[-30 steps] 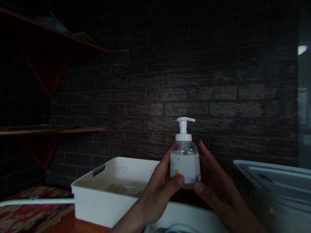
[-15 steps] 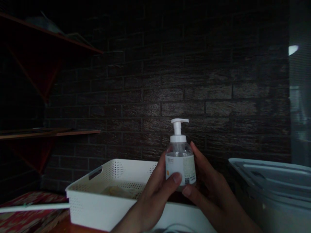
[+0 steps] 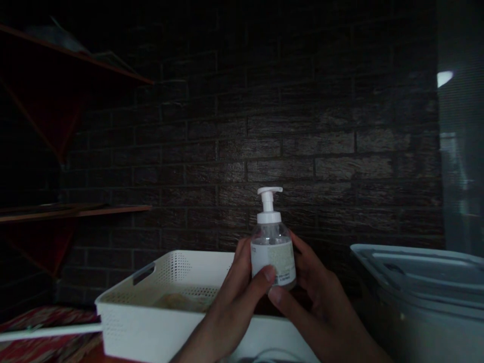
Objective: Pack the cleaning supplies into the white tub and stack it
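A clear pump bottle (image 3: 273, 257) with a white pump head and a pale printed label is held upright between both hands, above the near side of a white basket. My left hand (image 3: 232, 297) wraps its left side, thumb pressed on the lower front of the label. On the other side my right hand (image 3: 317, 297) grips it, with the thumb at the bottom edge and fingers behind. The pump's nozzle points to the right. Fingers at the back of the bottle are hidden.
The white perforated basket (image 3: 136, 322) has something pale inside. At right stands a lidded plastic bin (image 3: 423, 282). Two wooden shelves, an upper (image 3: 75, 55) and a lower (image 3: 113, 209), jut out at left. A dark brick wall (image 3: 227, 126) closes off the back.
Both hands have turned the bottle slightly, bringing more of the label's greenish text panel to the front. The view has shifted a little, moving everything slightly left.
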Demonstrator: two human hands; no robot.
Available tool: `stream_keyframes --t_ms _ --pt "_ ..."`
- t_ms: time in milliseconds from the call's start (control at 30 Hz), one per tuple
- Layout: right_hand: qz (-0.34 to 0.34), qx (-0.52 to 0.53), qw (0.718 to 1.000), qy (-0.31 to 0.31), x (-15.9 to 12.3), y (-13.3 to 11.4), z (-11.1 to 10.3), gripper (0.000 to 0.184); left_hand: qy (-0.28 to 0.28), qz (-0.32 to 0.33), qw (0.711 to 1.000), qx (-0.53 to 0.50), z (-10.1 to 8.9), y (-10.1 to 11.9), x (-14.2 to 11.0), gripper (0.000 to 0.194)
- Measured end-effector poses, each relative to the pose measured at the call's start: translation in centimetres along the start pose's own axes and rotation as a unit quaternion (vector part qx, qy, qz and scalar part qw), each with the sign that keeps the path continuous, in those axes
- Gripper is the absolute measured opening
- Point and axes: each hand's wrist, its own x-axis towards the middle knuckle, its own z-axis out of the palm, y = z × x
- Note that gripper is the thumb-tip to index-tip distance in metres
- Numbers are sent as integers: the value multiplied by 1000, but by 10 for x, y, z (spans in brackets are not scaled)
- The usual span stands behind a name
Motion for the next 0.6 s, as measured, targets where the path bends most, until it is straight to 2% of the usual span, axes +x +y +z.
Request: stream_keyframes --t_ms 67,233,367,467,600 --pt "3 -22 1000 4 2 0 1 84 3 -23 1000 -13 2 1 2 56" --pt "-5 -44 998 41 3 8 3 88 -2 -25 998 -55 4 0 4 57" --pt "23 -40 999 3 -1 14 0 69 17 -5 999 -42 1 -3 2 58" --pt "62 -38 997 -4 -4 15 -1 63 34 -12 998 -44 0 -6 1 63" --pt "39 -1 999 2 -1 12 1 54 35 2 999 -31 1 -6 1 63"
